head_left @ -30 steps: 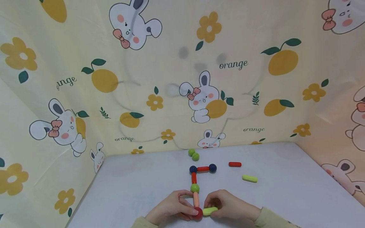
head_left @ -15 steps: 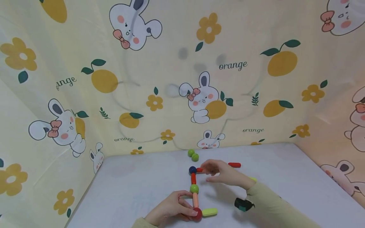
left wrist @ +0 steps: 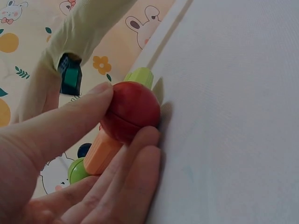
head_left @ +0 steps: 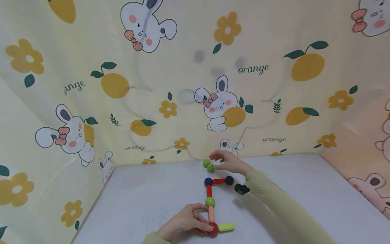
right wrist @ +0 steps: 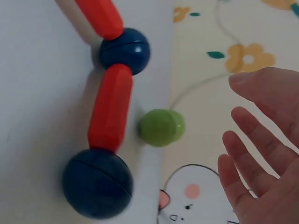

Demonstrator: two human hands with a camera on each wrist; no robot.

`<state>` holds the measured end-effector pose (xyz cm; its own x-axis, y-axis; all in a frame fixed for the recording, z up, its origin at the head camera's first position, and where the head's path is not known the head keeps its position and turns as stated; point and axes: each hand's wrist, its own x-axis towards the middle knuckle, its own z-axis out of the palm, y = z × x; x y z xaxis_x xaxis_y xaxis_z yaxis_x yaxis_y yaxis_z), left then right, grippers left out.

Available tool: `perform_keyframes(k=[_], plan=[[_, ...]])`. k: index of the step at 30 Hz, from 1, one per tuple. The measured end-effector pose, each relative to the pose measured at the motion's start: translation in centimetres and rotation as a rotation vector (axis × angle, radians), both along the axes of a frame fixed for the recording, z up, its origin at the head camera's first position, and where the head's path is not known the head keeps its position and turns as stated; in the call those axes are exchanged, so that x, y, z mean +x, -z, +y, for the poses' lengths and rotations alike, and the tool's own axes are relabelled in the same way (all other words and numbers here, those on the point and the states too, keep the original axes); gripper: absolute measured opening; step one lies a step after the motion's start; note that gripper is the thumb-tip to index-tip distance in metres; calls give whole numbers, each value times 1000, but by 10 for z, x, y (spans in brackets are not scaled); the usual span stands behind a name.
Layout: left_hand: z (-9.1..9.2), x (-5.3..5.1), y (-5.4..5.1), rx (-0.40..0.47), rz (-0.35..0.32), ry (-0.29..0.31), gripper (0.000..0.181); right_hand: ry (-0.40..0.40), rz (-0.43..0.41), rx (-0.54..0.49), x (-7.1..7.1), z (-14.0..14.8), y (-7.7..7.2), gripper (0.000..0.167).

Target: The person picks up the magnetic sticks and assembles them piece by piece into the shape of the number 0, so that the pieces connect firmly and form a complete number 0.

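My left hand (head_left: 187, 220) pinches a red ball (left wrist: 133, 109) at the near end of a chain of toy rods and balls. From that ball a yellow-green rod (head_left: 226, 227) sticks out to the right, and an orange rod (head_left: 211, 214) leads to a green ball (head_left: 210, 202). Further along come a red rod (head_left: 209, 191), a blue ball (head_left: 208, 182), another red rod (right wrist: 111, 107) and a second blue ball (right wrist: 98, 183). My right hand (head_left: 230, 162), fingers parted and holding nothing, hovers just right of two loose green balls (head_left: 210, 167) at the back.
A white table (head_left: 146, 203) carries everything. Behind it and along both sides hangs a cloth (head_left: 170, 135) printed with rabbits and oranges. The right sleeve (head_left: 274, 200) crosses the table's right part, with a small black device (head_left: 241, 189) at the wrist.
My right hand has let go of the yellow-green rod and moved away to the back, up to the loose green balls. The left hand stays on the red ball.
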<state>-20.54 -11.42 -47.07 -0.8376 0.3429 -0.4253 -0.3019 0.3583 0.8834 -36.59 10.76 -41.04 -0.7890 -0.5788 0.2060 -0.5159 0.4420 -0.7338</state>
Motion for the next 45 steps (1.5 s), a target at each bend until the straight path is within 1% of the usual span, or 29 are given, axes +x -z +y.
perform_keyframes(k=[6,10,12,15,17,19,22,26,29,33,38,42,45], plan=[[1,-2,1,-7,0,-3,57,7,-13,74,-12,-10,14,43],[1,-3,2,2,-6,-2,55,20,-37,93,-15,-13,24,42],[1,-2,2,4,-8,-5,54,15,-46,95,-17,-14,28,42],[1,-2,2,5,-9,-8,54,-6,-37,105,-19,-15,33,42],[1,-1,1,11,-9,-10,54,-23,-31,102,-20,-14,35,42],[1,-1,1,19,-11,-6,53,-23,-37,109,-21,-14,37,42],[1,0,0,28,-13,-5,53,2,-51,120,-22,-14,39,40],[2,0,-1,11,-5,-13,53,41,-82,132,-22,-14,41,39],[2,0,-1,1,0,-19,53,37,-95,142,-23,-13,42,39],[2,0,-2,8,-3,-19,52,41,-88,154,-21,-10,45,38],[0,0,-1,33,-14,-4,52,85,-85,165,-21,-9,50,33],[-1,0,1,48,-26,-4,54,117,-89,139,-20,-8,52,32],[-1,0,2,54,-28,-7,55,134,-85,96,-15,-4,48,32]])
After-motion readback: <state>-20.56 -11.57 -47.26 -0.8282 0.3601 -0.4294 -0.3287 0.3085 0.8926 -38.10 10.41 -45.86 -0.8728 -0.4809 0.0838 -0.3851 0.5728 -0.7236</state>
